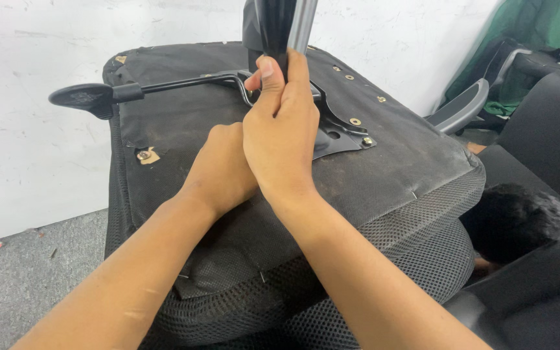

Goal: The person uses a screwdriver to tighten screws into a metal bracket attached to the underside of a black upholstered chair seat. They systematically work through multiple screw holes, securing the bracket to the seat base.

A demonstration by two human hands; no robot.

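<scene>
Right hand [280,126] wrapped tight around gas-lift column [286,26] — upright at middle of upturned seat base [183,175], over metal plate [338,133]. Left hand [221,165] curled behind right hand — grip hidden. Lever [98,96] left of column.

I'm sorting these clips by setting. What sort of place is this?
Probably a chair repair or assembly workshop: an upturned office chair seat with its metal mechanism plate exposed, more chair parts by the wall, bare concrete floor.
</scene>
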